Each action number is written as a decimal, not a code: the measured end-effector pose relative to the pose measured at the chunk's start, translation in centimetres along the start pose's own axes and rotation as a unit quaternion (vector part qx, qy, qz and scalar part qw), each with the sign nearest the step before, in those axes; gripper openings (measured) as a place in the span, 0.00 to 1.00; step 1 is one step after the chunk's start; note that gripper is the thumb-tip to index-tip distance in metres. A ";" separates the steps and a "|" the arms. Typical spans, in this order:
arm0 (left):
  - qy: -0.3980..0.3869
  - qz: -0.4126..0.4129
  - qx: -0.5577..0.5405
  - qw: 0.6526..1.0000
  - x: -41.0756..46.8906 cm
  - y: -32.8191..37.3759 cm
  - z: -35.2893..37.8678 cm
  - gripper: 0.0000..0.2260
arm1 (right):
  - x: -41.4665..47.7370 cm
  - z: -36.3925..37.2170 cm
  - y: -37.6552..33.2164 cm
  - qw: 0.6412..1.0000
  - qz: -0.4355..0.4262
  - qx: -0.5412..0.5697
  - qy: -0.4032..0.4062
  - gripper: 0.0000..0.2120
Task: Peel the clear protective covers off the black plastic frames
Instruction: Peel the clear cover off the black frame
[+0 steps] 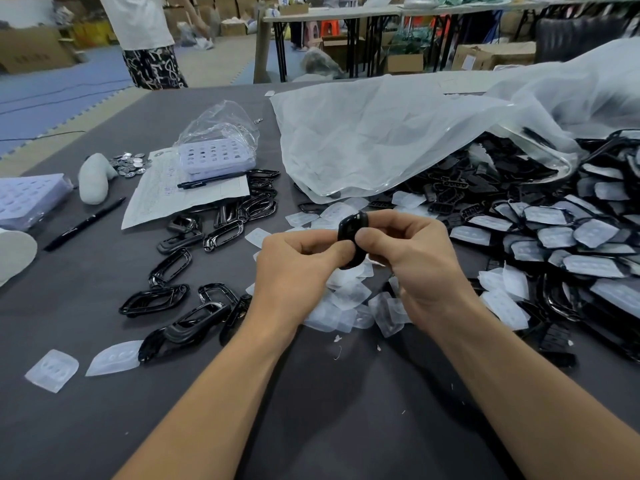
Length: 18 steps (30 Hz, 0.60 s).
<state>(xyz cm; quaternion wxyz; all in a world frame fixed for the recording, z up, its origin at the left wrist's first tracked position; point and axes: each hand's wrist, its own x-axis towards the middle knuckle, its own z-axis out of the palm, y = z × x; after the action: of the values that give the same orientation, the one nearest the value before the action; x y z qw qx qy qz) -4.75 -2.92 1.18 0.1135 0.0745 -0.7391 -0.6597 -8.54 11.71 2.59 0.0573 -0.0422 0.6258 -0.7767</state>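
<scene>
Above the middle of the dark table (311,410) both hands hold one black plastic frame (349,230) upright. My left hand (294,268) grips its lower part with thumb and curled fingers. My right hand (412,258) pinches its upper edge from the right. Whether a clear cover is on this frame is hidden by the fingers. Peeled clear covers (349,299) lie in a heap just under the hands. Bare black frames (180,306) are scattered to the left. At the right spreads a large pile of covered frames (561,233).
A big translucent plastic bag (398,133) drapes over the pile at the back right. At the left lie a paper sheet (166,199), two black pens (83,230), lilac trays (218,159) and small metal discs (130,164). A person (145,39) stands beyond the table's far left edge.
</scene>
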 end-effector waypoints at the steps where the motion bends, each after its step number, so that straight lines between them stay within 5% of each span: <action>1: 0.007 -0.001 -0.005 1.000 0.1 0.0 -0.1 0.06 | 0.0 0.0 0.1 1.000 0.002 0.001 -0.003 0.07; 7: -0.033 -0.043 -0.040 0.998 0.7 0.3 -0.7 0.01 | 0.0 -0.2 0.1 0.997 0.051 0.042 -0.031 0.06; 12: -0.100 -0.072 -0.101 0.987 0.7 0.6 -1.3 0.11 | -0.1 -0.6 -0.7 0.990 0.078 0.078 -0.093 0.03; 16: -0.012 -0.071 -0.096 0.993 0.4 0.6 -0.7 0.02 | 0.2 -0.5 -0.4 0.989 0.111 0.045 -0.085 0.05; 18: 0.019 -0.054 -0.087 0.995 0.3 0.5 -0.4 0.05 | 0.1 -0.4 -0.4 0.991 0.110 0.005 -0.081 0.09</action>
<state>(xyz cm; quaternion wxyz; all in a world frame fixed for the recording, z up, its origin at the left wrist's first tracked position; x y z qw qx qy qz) -4.91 -3.34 1.75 0.0982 0.1168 -0.6716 -0.7250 -8.71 12.16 2.87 0.1925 -0.0356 0.6161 -0.7630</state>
